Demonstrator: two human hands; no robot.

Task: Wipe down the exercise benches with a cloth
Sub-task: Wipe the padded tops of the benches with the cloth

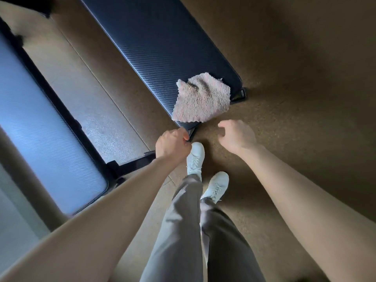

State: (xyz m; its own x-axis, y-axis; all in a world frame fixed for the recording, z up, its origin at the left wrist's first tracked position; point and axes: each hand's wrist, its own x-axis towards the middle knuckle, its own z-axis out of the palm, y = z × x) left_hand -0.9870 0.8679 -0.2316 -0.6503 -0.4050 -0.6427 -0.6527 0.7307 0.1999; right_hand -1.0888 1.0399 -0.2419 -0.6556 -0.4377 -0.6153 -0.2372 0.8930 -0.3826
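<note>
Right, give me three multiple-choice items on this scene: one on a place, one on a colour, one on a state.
1. Where does the cloth lie?
A. on the floor
B. on the near end of the bench
C. in a hand

2. What colour is the cloth?
A. blue
B. pink
C. green

3. The right hand is:
A. gripping the cloth
B. open and empty
C. pressed flat on the bench

Answers:
1 B, the cloth drapes over the bench's near end.
2 B, its pile is pale pink.
3 B, its fingers are loosely spread and hold nothing.
</note>
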